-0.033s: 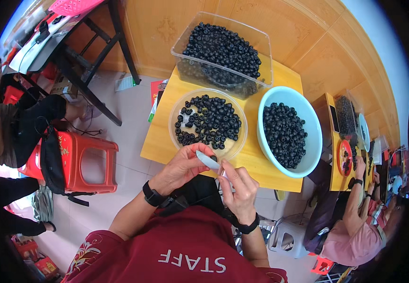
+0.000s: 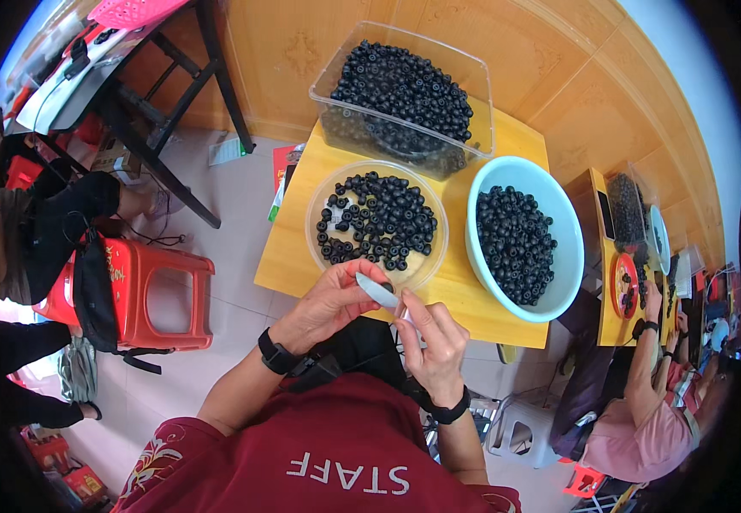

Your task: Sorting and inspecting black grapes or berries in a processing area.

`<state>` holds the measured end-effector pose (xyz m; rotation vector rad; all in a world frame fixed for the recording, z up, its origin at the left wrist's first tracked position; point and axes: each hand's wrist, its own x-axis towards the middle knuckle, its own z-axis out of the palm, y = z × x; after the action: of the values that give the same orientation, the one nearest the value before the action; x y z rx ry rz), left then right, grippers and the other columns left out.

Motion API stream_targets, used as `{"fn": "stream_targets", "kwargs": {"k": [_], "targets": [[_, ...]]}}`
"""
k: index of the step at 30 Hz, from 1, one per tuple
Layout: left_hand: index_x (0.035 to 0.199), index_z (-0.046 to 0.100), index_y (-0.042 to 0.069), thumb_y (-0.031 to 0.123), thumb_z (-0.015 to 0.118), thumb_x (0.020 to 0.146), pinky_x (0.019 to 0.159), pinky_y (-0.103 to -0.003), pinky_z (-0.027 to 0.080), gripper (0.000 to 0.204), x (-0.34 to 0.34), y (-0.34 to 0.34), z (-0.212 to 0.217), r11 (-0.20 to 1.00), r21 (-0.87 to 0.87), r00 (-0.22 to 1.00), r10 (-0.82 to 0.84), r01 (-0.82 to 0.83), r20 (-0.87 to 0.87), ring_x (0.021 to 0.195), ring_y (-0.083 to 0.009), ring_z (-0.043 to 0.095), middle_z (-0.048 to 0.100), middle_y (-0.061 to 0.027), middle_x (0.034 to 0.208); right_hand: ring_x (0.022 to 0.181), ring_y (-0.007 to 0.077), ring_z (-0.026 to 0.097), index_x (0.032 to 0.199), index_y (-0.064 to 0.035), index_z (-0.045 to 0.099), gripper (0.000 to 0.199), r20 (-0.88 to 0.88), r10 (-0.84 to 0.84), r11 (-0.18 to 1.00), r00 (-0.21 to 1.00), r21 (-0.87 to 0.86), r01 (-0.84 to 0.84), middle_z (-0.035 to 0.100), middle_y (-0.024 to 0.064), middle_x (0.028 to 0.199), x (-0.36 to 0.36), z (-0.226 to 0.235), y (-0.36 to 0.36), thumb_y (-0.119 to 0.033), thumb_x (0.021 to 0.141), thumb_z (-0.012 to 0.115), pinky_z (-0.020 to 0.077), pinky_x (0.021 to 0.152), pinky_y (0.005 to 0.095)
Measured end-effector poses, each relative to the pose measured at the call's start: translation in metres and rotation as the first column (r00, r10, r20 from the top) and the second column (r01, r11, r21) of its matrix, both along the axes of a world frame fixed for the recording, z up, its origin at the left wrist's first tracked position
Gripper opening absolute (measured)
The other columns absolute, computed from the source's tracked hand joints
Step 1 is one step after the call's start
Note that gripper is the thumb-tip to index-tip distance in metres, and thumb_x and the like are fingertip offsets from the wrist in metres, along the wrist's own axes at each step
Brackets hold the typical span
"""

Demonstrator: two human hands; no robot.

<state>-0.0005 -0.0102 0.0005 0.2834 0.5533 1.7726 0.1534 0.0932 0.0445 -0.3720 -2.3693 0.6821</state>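
My right hand (image 2: 436, 349) is closed round the pale handle of a small knife (image 2: 376, 291), its blade pointing up and left. In my left hand (image 2: 334, 299), fingers pinched, is a small round black rubber-like piece (image 2: 388, 287), partly hidden behind the blade. The blade lies against or very close to the piece; I cannot tell whether it touches. Just beyond my hands sits a clear round shallow tub (image 2: 313, 224) with many such black pieces (image 2: 400, 214), some showing a hole in the middle.
On the yellow table (image 2: 289, 256) stand a clear rectangular bin (image 2: 483, 120) and a pale blue bowl (image 2: 569, 256), both holding black pieces. A red stool (image 2: 165, 291) stands at left near a seated person. Another person (image 2: 644, 427) works at a table on the right.
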Motion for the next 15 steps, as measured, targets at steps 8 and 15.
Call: {"fn": "stream_targets", "kwargs": {"k": [8, 15], "targets": [[0.100, 0.059, 0.005, 0.004, 0.067, 0.082, 0.078, -0.025, 0.052, 0.019, -0.001, -0.002, -0.002, 1.000, 0.009, 1.000, -0.005, 0.005, 0.007, 0.088, -0.0119, 0.062, 0.064, -0.0040, 0.098, 0.054, 0.0216, 0.055, 0.111, -0.0065, 0.066, 0.039, 0.003, 0.023, 1.000, 1.000, 0.005, -0.023, 0.051, 0.0057, 0.067, 0.000, -0.001, 0.003, -0.009, 0.073, 0.074, 0.0452, 0.050, 0.0335], [0.093, 0.060, 0.004, 0.003, 0.067, 0.082, 0.075, -0.025, 0.053, 0.013, -0.008, -0.009, 0.011, 0.999, -0.024, 0.999, -0.022, 0.021, -0.039, 0.082, -0.0126, 0.063, 0.065, -0.0066, 0.096, 0.055, 0.0218, 0.056, 0.109, -0.0047, 0.066, 0.031, 0.017, 0.039, 0.999, 0.999, -0.009, -0.039, 0.053, 0.0070, 0.067, -0.001, -0.004, 0.010, -0.006, 0.078, 0.069, 0.0453, 0.050, 0.0334]]}}
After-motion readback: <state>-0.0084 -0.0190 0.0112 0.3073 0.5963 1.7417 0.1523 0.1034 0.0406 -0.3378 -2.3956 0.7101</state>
